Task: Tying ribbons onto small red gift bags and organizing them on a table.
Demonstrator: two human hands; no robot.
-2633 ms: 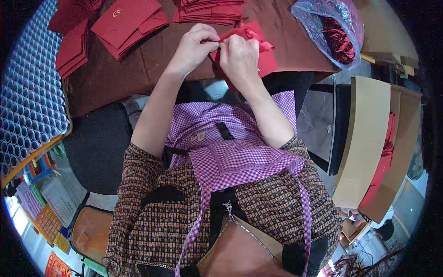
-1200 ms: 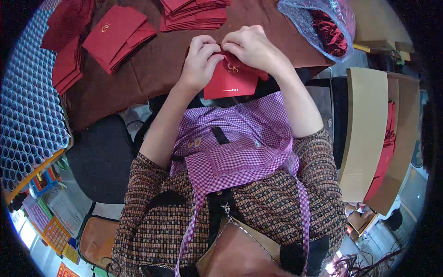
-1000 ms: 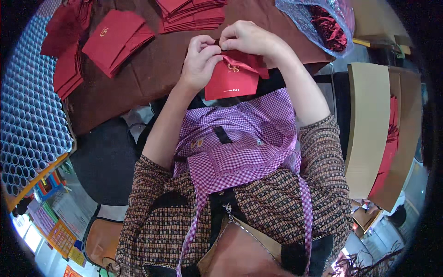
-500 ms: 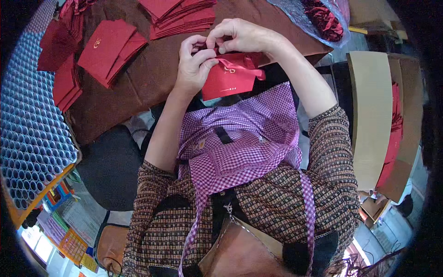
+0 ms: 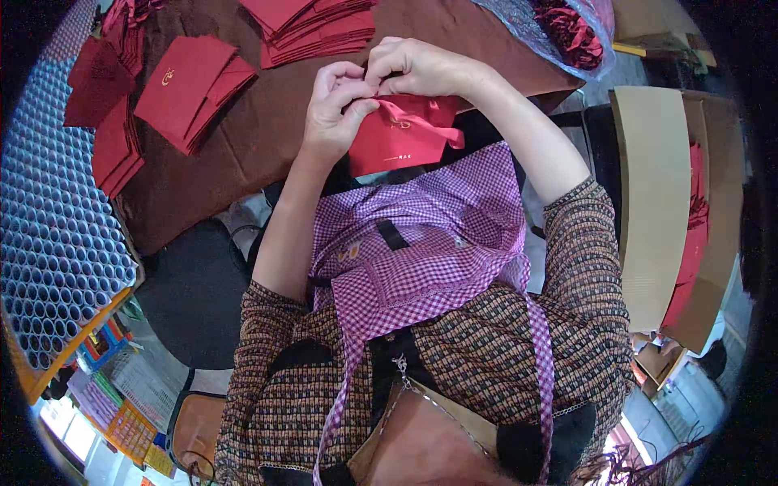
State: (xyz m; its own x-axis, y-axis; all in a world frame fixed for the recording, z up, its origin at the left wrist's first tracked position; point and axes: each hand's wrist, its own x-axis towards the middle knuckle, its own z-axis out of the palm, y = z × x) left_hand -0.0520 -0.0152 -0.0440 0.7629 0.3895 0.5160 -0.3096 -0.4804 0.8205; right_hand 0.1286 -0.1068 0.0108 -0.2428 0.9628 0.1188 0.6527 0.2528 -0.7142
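A small red paper gift bag (image 5: 387, 146) with gold print hangs upright at the table's near edge, in front of my chest. My left hand (image 5: 334, 113) is closed on its upper left edge, thumb along the front. Close beside it, my right hand (image 5: 415, 69) is pinched at the top rim, where a red ribbon (image 5: 438, 131) comes out from under the fingers. This ribbon crosses the bag's front and its loose end curls past the right side. My fingers hide the exact spot they pinch.
A brown cloth (image 5: 186, 190) covers the table. Stacks of flat red bags (image 5: 190, 89) lie on the left and more red bags (image 5: 320, 36) at the far side. Far right is a clear plastic bag (image 5: 604, 24) of red ribbons; a cardboard box (image 5: 652, 186) with red pieces stands to the right.
Both hands remain at the bag's top. My right hand has dipped slightly and its fingers sit tighter against the rim; the bag has shifted a little left.
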